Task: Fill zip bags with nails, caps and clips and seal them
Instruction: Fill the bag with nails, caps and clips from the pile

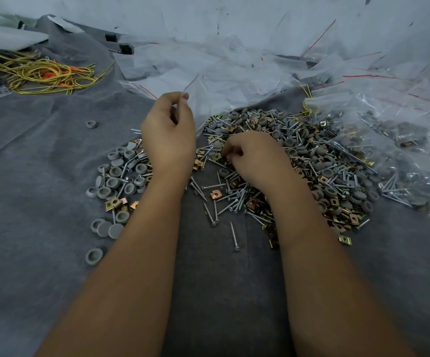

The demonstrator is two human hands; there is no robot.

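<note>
The left hand point(168, 132) is raised over the grey cloth point(36, 163), thumb and fingers pinching the edge of a clear bag point(208, 99). The right hand point(253, 157) rests curled in the heap point(311, 161) of nails, caps and clips, fingertips picking at small pieces; which ones I cannot tell. Filled bags point(399, 140) lie right of it.

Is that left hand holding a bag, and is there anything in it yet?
The left hand pinches a clear zip bag by its top edge. Whether it holds anything, I cannot tell: the film is see-through against the pile.
</note>
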